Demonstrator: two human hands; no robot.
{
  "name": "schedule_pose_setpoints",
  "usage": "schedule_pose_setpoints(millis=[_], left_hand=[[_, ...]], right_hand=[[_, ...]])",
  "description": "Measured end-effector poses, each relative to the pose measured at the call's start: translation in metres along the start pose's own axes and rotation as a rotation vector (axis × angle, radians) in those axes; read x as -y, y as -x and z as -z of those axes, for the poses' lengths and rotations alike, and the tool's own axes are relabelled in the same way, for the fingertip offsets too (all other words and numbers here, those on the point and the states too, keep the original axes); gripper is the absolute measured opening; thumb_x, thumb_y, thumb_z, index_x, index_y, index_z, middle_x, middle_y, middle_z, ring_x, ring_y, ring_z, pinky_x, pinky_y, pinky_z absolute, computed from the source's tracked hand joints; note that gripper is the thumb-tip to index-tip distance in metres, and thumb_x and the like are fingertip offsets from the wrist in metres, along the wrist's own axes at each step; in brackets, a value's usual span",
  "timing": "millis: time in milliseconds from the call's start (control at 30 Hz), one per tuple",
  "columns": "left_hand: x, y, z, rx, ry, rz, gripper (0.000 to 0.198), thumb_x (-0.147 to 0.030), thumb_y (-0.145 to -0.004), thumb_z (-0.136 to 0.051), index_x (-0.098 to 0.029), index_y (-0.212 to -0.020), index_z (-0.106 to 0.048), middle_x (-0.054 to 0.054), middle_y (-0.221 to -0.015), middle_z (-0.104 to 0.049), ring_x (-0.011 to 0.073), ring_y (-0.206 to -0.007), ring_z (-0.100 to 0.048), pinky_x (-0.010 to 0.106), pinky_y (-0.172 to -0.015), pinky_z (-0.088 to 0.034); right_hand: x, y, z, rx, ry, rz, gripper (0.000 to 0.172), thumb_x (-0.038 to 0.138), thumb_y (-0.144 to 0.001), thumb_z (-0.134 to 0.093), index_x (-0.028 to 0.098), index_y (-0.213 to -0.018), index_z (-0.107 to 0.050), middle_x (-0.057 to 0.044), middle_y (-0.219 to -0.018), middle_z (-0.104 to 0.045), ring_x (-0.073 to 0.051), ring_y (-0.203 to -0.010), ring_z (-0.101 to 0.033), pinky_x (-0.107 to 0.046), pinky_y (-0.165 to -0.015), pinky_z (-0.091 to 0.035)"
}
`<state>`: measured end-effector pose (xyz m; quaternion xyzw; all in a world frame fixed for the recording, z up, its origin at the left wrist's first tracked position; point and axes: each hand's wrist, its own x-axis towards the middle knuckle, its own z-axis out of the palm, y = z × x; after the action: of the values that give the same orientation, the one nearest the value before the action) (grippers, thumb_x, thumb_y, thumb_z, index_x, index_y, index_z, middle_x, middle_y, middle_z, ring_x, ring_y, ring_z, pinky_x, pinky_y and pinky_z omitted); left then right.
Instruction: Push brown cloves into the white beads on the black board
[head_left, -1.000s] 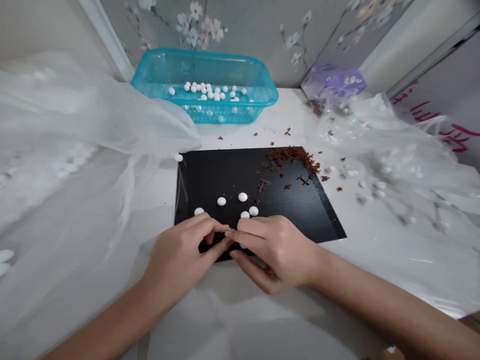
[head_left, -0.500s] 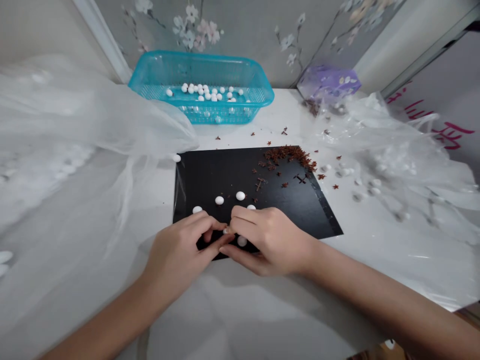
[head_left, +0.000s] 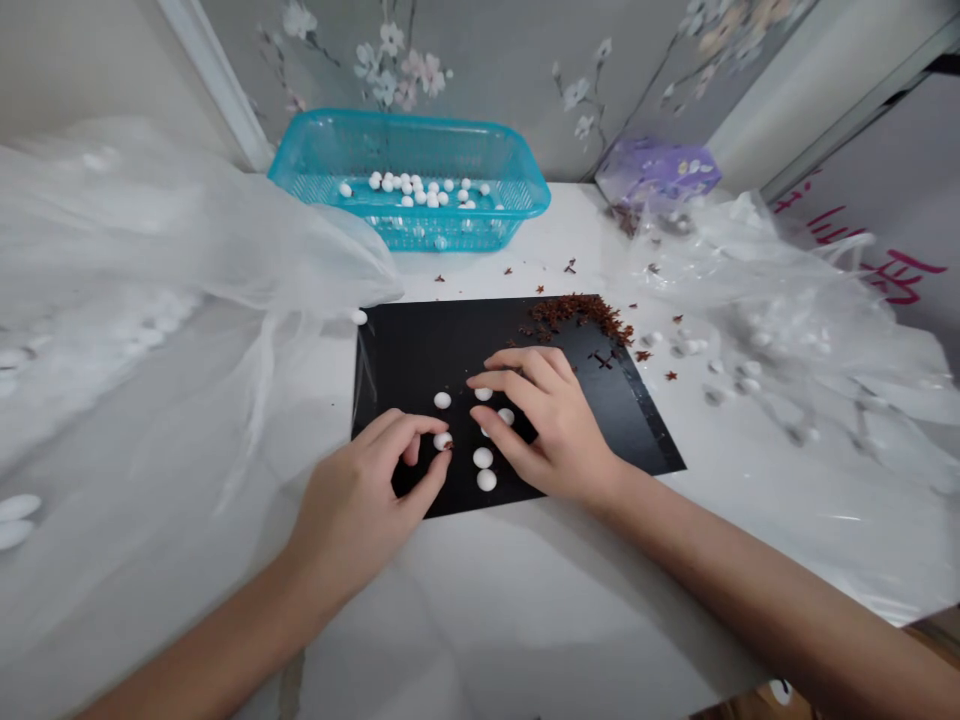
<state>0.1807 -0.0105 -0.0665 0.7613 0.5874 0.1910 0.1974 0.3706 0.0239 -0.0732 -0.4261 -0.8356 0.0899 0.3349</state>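
Observation:
My left hand pinches a small white ball between thumb and fingertips, just above a black mat. A small brown piece shows on the ball's lower right side. My right hand is to the right over the mat, its fingers apart and curved, with nothing visibly gripped. Several loose white balls lie between and under the hands; the right fingers partly cover some, and contact cannot be made out. Brown star-shaped pieces are heaped at the mat's far right corner.
A blue plastic basket with several white balls stands at the back. Clear plastic bags holding white balls spread on the left, with more plastic on the right. A purple box sits against the back wall.
My right hand has come away from the left, moving up and right, and its fingers have opened. The left hand keeps the white ball, which now shows more plainly.

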Motion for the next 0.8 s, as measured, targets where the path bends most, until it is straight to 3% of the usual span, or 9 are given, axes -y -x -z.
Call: schedule_pose_setpoints(millis=[233,367,433,500,600,700,800], left_hand=[[0.002,0.004,0.000,-0.051,0.041,-0.058,0.018,-0.021,-0.082,-0.049,-0.024,-0.097,-0.058,-0.005,-0.068,-0.043,0.0049,-0.044,-0.036,0.019,-0.044,-0.034],[0.003,0.003,0.003,-0.145,0.074,-0.127,0.017,-0.018,-0.084,-0.047,-0.021,-0.094,-0.060,-0.004,-0.067,-0.045,0.0064,-0.048,-0.039,0.019,-0.045,-0.036],[0.008,-0.003,0.009,-0.202,-0.041,-0.194,0.018,-0.020,-0.085,-0.046,-0.020,-0.096,-0.061,0.000,-0.074,-0.053,0.0102,-0.060,-0.049,0.022,-0.052,-0.041],[0.017,-0.013,0.018,-0.208,-0.243,-0.277,0.024,-0.025,-0.086,-0.046,-0.020,-0.103,-0.062,0.005,-0.092,-0.061,0.0183,-0.084,-0.055,0.029,-0.070,-0.046],[0.034,-0.031,0.033,-0.162,-0.416,-0.266,0.037,-0.035,-0.090,-0.040,-0.018,-0.117,-0.058,0.009,-0.123,-0.055,0.0279,-0.112,-0.047,0.043,-0.093,-0.038],[0.048,-0.046,0.042,-0.134,-0.472,-0.204,0.046,-0.038,-0.093,-0.030,-0.017,-0.127,-0.051,0.009,-0.139,-0.043,0.0299,-0.121,-0.040,0.046,-0.096,-0.035],[0.056,-0.057,0.040,-0.053,-0.510,-0.255,0.047,-0.039,-0.093,-0.025,-0.018,-0.128,-0.049,0.007,-0.141,-0.040,0.0289,-0.122,-0.041,0.046,-0.096,-0.034]], right_hand=[[-0.034,0.000,0.004,-0.270,0.108,-0.289,0.008,0.018,-0.079,-0.054,0.019,-0.085,-0.059,-0.007,-0.092,-0.061,-0.023,-0.093,-0.053,-0.043,-0.087,-0.039],[-0.044,-0.001,0.005,-0.278,0.081,-0.350,0.005,0.017,-0.078,-0.054,0.020,-0.080,-0.058,-0.005,-0.087,-0.062,-0.023,-0.089,-0.054,-0.042,-0.085,-0.040],[-0.044,-0.001,0.004,-0.271,0.071,-0.350,0.005,0.017,-0.077,-0.055,0.020,-0.079,-0.058,-0.005,-0.086,-0.062,-0.023,-0.089,-0.054,-0.042,-0.085,-0.040],[-0.042,-0.001,0.003,-0.278,0.070,-0.355,0.005,0.017,-0.077,-0.054,0.020,-0.078,-0.058,-0.005,-0.086,-0.062,-0.023,-0.089,-0.054,-0.042,-0.085,-0.040],[-0.041,-0.001,0.002,-0.298,0.075,-0.397,0.006,0.016,-0.076,-0.054,0.020,-0.076,-0.058,-0.005,-0.085,-0.062,-0.023,-0.089,-0.054,-0.042,-0.082,-0.042],[-0.041,-0.002,0.003,-0.300,0.066,-0.460,0.011,0.014,-0.073,-0.053,0.019,-0.080,-0.060,-0.007,-0.086,-0.059,-0.023,-0.082,-0.054,-0.038,-0.071,-0.046],[-0.042,-0.002,0.004,-0.291,0.063,-0.500,0.019,0.012,-0.070,-0.053,0.015,-0.086,-0.062,-0.009,-0.088,-0.056,-0.019,-0.069,-0.053,-0.034,-0.060,-0.046]])
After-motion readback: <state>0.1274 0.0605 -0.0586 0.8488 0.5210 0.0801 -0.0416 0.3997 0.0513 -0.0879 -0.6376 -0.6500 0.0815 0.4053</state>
